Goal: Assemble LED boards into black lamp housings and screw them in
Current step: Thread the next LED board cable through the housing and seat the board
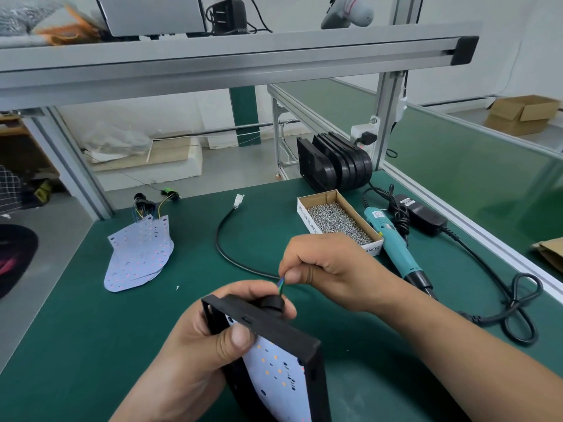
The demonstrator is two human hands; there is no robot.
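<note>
A green work table [91, 330] is bounded by a bare left edge and, on the right, by an aluminium rail [475, 229]; open green surface is seen left of the hands. A black lamp housing [286, 333], with an LED board [274, 373] seated inside, is held tilted above the near table by the left hand [195, 354], thumb pressed on the rim and fingers curled behind. Coloured wires [281, 283] leaving the housing are pinched between thumb and fingertips of the right hand [329, 269]. A stack of LED boards [137, 254] lies far left; a box of screws [335, 222], an electric screwdriver [396, 248] and spare housings [335, 166] are crowded to the right.
</note>
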